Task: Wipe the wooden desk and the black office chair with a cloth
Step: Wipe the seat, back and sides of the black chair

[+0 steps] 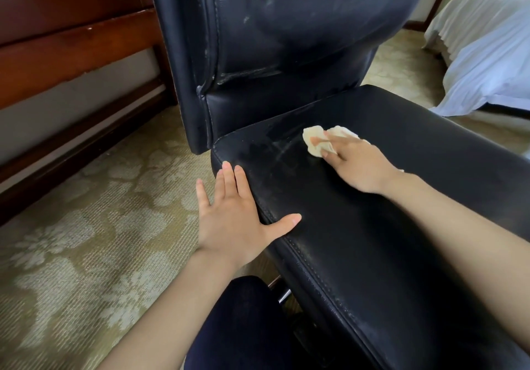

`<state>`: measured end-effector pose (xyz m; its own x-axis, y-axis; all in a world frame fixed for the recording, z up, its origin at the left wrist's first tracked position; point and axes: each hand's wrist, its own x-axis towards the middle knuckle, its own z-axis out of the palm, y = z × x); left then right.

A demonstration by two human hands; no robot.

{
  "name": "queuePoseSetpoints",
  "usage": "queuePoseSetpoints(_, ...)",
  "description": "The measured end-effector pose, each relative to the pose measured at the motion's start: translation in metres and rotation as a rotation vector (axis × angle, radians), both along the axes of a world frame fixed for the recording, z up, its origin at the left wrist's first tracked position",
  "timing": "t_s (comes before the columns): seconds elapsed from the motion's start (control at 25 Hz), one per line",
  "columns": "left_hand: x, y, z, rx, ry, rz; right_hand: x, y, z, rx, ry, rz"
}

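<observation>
The black office chair (358, 226) fills the middle of the view, its leather seat in front of me and its backrest (286, 25) rising behind. My right hand (358, 166) presses a crumpled pale cloth (315, 140) onto the rear part of the seat, fingers laid over it. Faint wipe streaks show on the leather left of the cloth. My left hand (229, 217) lies flat with straight fingers at the seat's left edge, thumb resting on the leather. The wooden desk (71, 48) stands at the upper left, only its reddish-brown side in view.
Patterned beige carpet (86, 240) covers the floor on the left. A bed with white and pale blue bedding (487, 54) stands at the upper right. My knee in dark cloth (243, 326) is at the bottom, beside the chair's chrome base (284, 295).
</observation>
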<state>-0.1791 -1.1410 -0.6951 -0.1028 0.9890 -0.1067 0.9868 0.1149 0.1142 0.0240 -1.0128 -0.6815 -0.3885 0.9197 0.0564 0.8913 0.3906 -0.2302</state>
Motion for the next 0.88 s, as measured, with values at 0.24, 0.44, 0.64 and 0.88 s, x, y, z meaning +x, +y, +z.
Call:
queuePoseSetpoints(0.24, -0.001, 0.001, 0.004, -0.032, -0.022, -0.014, 0.003, -0.099, 0.027, -0.004, 0.117, 0.37)
queuePoseSetpoints(0.44, -0.002, 0.0, 0.002, -0.028, -0.016, -0.012, 0.0, -0.114, 0.039, -0.089, 0.055, 0.529)
queuePoseSetpoints(0.64, -0.001, 0.0, 0.003, -0.032, -0.002, -0.011, 0.004, -0.057, 0.023, -0.155, 0.114, 0.244)
queuePoseSetpoints(0.88, -0.003, 0.001, 0.005, -0.053, 0.025, -0.012, -0.018, 0.026, 0.018, -0.117, 0.09, 0.001)
